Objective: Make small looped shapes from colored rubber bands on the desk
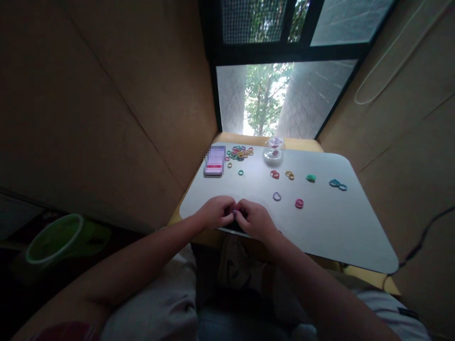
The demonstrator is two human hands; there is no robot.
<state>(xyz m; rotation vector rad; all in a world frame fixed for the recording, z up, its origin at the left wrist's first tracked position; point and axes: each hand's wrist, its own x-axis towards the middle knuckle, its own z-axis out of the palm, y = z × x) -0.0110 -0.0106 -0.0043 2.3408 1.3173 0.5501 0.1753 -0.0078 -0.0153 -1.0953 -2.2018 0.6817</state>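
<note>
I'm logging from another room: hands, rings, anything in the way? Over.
Left hand and right hand together, pinching small purplish item, mostly hidden. Coloured rings heaped at far left. Pixelated object beside them, not blocking hands.

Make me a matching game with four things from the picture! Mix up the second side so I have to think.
Things:
1. pile of little rings
2. blue rings
3. round container
4. left hand and right hand

Clues:
A. see-through
B. fingertips close together
C. many colours mixed
D. farthest right of all the rings on the white tabletop

Right pairs: 1-C, 2-D, 3-A, 4-B
</note>
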